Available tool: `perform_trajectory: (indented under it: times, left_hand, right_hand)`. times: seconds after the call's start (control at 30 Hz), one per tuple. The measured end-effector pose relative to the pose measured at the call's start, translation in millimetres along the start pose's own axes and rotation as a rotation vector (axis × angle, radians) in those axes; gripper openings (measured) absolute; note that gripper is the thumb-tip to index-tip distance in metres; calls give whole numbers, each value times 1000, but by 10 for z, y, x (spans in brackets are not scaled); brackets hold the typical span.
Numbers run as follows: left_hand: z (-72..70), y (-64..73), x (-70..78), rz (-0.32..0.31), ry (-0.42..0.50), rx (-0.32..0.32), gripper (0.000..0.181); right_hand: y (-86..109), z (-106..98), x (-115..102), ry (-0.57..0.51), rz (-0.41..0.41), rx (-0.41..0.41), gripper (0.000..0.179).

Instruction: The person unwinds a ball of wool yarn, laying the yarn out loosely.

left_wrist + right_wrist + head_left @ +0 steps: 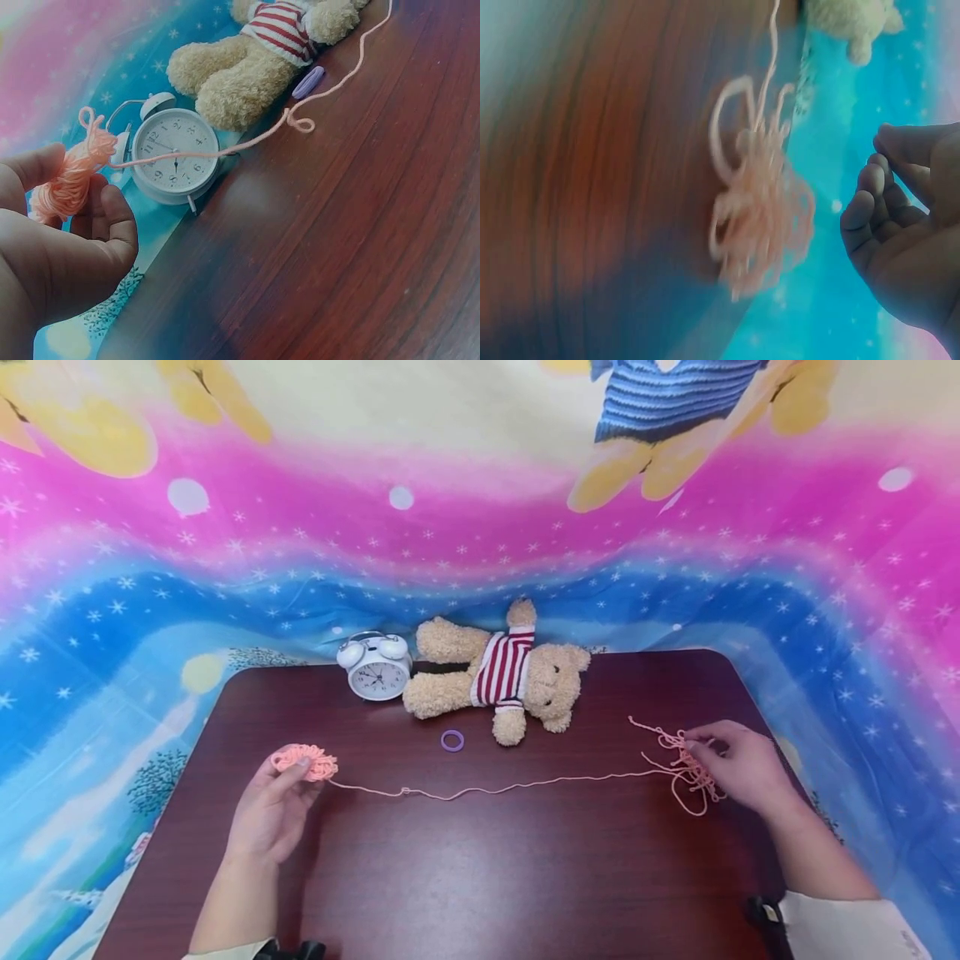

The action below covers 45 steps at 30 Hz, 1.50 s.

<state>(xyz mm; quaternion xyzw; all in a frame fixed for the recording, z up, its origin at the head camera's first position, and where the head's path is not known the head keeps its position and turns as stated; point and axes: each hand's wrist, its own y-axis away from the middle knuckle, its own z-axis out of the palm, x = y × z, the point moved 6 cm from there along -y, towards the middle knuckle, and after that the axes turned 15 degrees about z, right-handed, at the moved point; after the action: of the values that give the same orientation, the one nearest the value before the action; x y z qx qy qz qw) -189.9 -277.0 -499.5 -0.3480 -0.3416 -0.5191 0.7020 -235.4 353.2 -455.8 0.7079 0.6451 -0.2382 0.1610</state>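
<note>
My left hand [273, 802] holds a small bundle of peach yarn [307, 763] between thumb and fingers, above the left part of the dark table. One strand [517, 787] runs from it across to a looser, tangled clump of the same yarn [697, 772] at the right. Close over that clump is my right hand [738, 764], thumb and fingertips near each other. In the right wrist view the clump [763, 214] appears blurred and apart from the loosely curled fingers [859, 210], with no yarn showing between them. The strand has a small loop [301, 124] in it.
A white twin-bell alarm clock [378, 670] stands at the back left of the table [480, 877]. Beside it lies a teddy bear [502, 672] in a red-striped shirt. A purple ring [452, 741] lies before the bear. A printed cloth [465, 543] hangs behind.
</note>
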Motion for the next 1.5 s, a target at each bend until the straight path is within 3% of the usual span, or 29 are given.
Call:
perform_trajectory:
  times: [0.43, 0.83, 1.2, 1.5]
  left_hand:
    - [164, 27, -121, -27, -40, -19, 18]
    - [347, 26, -287, -97, -98, -10, 20]
    - [652, 33, -470, -148, -85, -6, 20]
    - [971, 35, -671, -150, -44, -60, 23]
  right_hand:
    - [13, 683, -696, -108, -47, -60, 11]
    - [84, 1082, -1147, -246, -84, -130, 10]
    - [150, 1306, -1621, -260, -160, -195, 11]
    - [273, 1549, -1983, -314, -233, -278, 15]
